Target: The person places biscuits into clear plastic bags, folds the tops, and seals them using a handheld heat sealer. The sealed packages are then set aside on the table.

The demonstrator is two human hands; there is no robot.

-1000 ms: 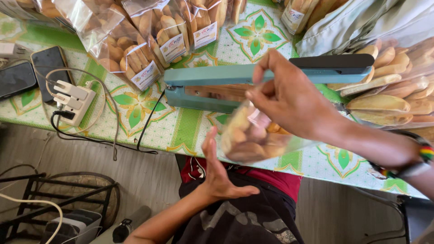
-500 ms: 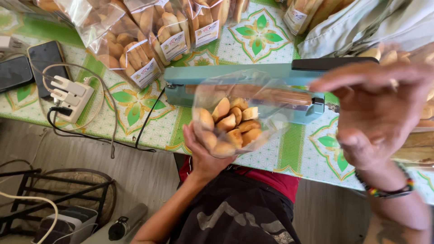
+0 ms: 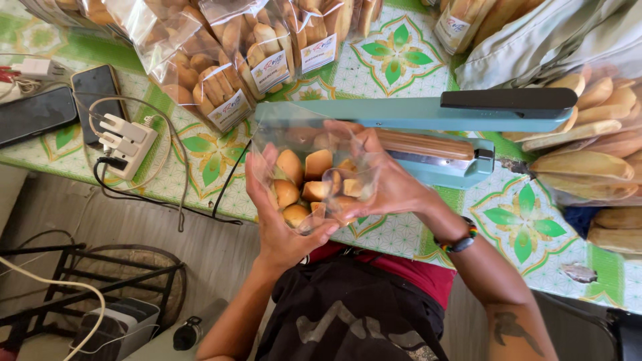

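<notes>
Both hands now grip the bag [image 3: 314, 177] of biscuits just before the sealer [image 3: 428, 134]: the left hand [image 3: 277, 214] cups it below, and the right hand [image 3: 388, 180] (raised open earlier) has closed on its side

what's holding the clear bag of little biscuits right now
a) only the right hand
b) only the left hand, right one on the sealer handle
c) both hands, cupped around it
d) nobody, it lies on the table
c: the left hand and the right hand both cup the clear bag of biscuits in front of the teal heat sealer, whose black handle is raised with no hand on it.
</notes>
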